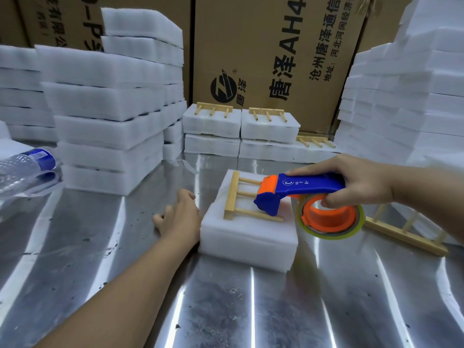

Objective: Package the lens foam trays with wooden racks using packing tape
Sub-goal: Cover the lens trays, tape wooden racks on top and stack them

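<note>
A white foam tray stack (247, 237) sits on the steel table in the middle of the head view. A wooden rack (232, 197) lies flat on top of it. My right hand (351, 180) grips a blue and orange tape dispenser (298, 188) with a roll of clear tape (331, 217); its nose presses down onto the rack's dowels. My left hand (179, 216) rests against the left side of the foam stack, fingers relaxed on the table.
Tall stacks of foam trays stand at left (108, 119) and right (406, 96). Taped foam packs with racks (241, 126) sit at the back before cardboard boxes (276, 51). A loose wooden rack (406, 234) lies at right. A plastic water bottle (25, 169) lies at far left.
</note>
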